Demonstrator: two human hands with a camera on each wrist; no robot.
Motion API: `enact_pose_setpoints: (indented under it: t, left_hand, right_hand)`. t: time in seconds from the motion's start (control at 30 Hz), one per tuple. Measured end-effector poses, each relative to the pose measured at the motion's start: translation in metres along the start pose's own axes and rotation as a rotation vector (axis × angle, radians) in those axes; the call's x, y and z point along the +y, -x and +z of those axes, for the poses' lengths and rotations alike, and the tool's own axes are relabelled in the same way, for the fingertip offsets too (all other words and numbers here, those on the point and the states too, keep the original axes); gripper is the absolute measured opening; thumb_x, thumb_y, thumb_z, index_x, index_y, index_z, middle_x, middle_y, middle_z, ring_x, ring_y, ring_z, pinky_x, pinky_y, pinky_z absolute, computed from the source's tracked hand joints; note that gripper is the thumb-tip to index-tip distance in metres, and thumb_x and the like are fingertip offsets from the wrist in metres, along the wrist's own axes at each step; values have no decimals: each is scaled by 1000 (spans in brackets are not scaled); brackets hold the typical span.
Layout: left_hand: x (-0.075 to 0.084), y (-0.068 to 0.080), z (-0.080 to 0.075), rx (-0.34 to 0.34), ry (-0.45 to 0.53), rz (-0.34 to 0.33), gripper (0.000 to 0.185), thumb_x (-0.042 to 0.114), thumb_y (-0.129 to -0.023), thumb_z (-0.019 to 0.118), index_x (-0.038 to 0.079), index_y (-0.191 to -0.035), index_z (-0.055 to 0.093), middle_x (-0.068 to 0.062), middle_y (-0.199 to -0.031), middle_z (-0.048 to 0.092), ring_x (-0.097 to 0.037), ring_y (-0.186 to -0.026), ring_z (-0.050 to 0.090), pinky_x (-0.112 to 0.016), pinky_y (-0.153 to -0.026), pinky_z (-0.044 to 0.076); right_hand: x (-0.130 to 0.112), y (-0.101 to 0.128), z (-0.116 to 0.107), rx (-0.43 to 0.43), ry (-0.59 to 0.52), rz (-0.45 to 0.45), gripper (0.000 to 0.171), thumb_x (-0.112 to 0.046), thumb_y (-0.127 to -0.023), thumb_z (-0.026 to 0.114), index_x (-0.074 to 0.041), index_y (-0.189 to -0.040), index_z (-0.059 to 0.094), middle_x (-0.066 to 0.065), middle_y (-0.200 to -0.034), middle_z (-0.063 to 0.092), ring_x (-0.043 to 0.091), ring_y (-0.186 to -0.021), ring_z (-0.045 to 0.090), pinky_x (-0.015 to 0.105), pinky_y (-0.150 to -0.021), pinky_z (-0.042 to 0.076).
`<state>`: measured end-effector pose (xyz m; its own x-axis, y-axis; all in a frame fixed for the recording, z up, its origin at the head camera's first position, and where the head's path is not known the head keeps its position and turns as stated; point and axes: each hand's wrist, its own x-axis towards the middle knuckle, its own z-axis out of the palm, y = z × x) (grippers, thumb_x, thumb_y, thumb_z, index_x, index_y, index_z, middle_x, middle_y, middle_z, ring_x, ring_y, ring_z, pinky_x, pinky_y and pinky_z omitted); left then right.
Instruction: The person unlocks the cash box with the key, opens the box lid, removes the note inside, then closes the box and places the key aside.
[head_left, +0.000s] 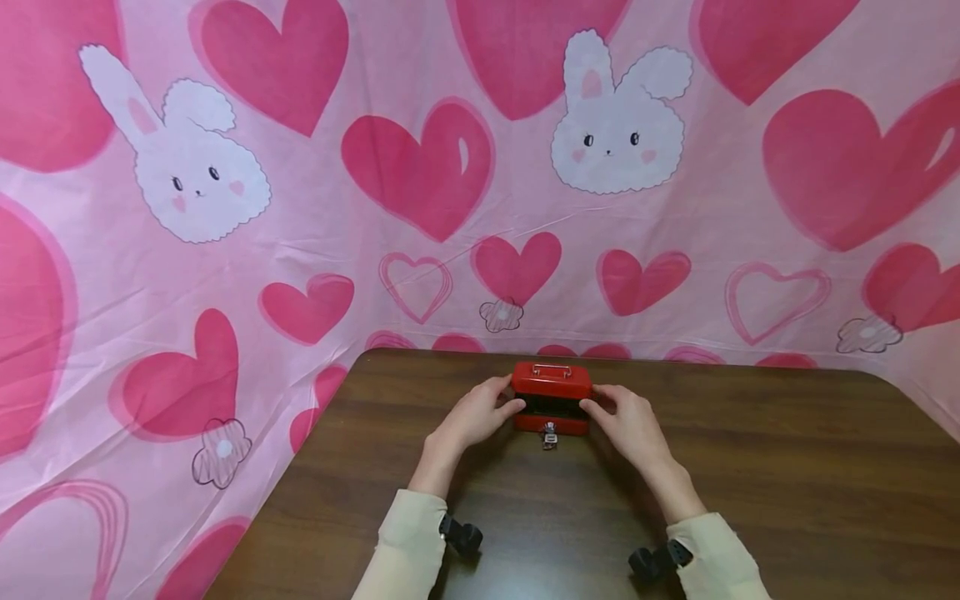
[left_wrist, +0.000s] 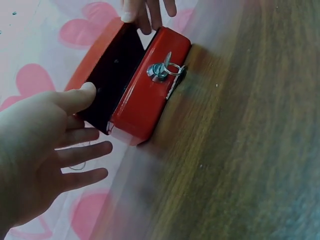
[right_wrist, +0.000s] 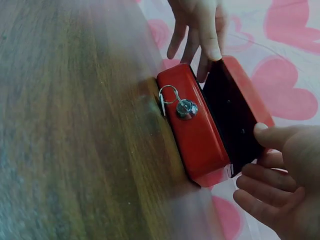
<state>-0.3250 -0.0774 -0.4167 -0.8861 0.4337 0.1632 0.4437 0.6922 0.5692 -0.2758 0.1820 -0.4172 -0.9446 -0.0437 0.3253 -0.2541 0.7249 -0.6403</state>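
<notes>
A small red metal cash box point(head_left: 531, 424) stands on the table, its lid point(head_left: 536, 385) tilted partly up over a black inside. In the head view my left hand point(head_left: 474, 415) is at the lid's left end and my right hand point(head_left: 632, 423) at its right end. Each hand pinches the lid, the thumb on its front edge and the index finger at the side; the other fingers are spread loosely. A key on a wire ring point(left_wrist: 175, 68) sits in the round lock point(right_wrist: 187, 110) on the box's front. A folding handle point(head_left: 552, 369) lies on the lid.
The brown wooden table point(head_left: 787, 467) reaches out to both sides of the box. Behind and to the left hangs a pink cloth point(head_left: 420, 50) printed with hearts and rabbits, meeting the table's far edge. Black wrist cameras point(head_left: 462, 536) are strapped over light sleeves point(head_left: 408, 537).
</notes>
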Motion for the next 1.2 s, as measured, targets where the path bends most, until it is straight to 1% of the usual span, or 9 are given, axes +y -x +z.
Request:
enact_pose_setpoints:
  t: [0.17,0.3,0.43,0.5,0.6,0.77,0.83,1.03,1.2]
  left_hand:
    - [1,-1,0,17,40,5,60,36,-96,64,11,-149,46,-7,-128,64,-19,-116,63,-42,-105,48]
    - [2,-1,0,0,73,-18,67,36,-96,64,8,-152,39,-10,-134,60,-22,-120,61,-44,-108,46]
    - [3,-1,-1,-25,105,-31,70,37,-96,64,12,-155,35,-9,-139,57,-23,-124,58,-45,-110,44]
    - [3,-2,-1,-27,119,-28,71,37,-96,64,15,-156,33,-8,-141,56,-22,-125,58,-46,-110,44]
    - [4,-2,0,-20,161,-15,71,36,-95,65,16,-156,33,-7,-144,54,-23,-126,57,-46,-111,44]
    - [5,-3,-1,-9,195,-40,76,37,-94,67,14,-157,30,-6,-155,44,-23,-140,45,-47,-117,36]
    - [6,-3,-2,-9,191,-51,78,38,-94,67,14,-157,29,-6,-158,40,-23,-144,40,-49,-118,33]
    - [6,-4,0,-1,191,-60,81,39,-93,68,15,-158,26,-6,-159,38,-25,-146,38,-51,-118,32]
    - [5,-4,6,16,194,-53,80,36,-93,68,17,-158,25,-6,-159,38,-25,-146,38,-53,-118,32]
  right_hand:
    - [-1,-2,4,-14,-32,-10,54,-23,-90,72,4,-135,56,24,-122,63,37,-106,66,53,-94,54]
    - [-1,-2,3,-31,-40,-19,57,-20,-90,72,5,-138,53,25,-124,61,38,-107,65,54,-94,54]
    - [0,-2,1,-46,-46,-23,57,-18,-90,72,4,-139,52,24,-125,60,38,-107,65,53,-93,54]
    - [0,-2,0,-44,-43,-29,58,-17,-90,72,4,-140,51,24,-125,60,38,-108,65,53,-93,54]
    - [0,-3,0,-32,-41,-47,59,-16,-89,73,5,-140,51,24,-125,60,38,-109,64,53,-94,54]
    - [-2,-5,0,-20,-47,-81,62,-15,-89,73,6,-141,48,26,-126,58,40,-112,61,55,-96,52]
    - [-3,-5,0,-20,-48,-79,63,-16,-89,72,6,-142,47,26,-127,56,40,-113,60,55,-97,51]
    - [-1,-6,5,-6,-72,-65,69,-16,-89,73,10,-144,41,28,-132,51,42,-117,56,57,-102,47]
    - [-2,-6,14,-24,-140,7,71,-15,-90,71,7,-148,36,27,-139,44,42,-122,52,54,-100,50]
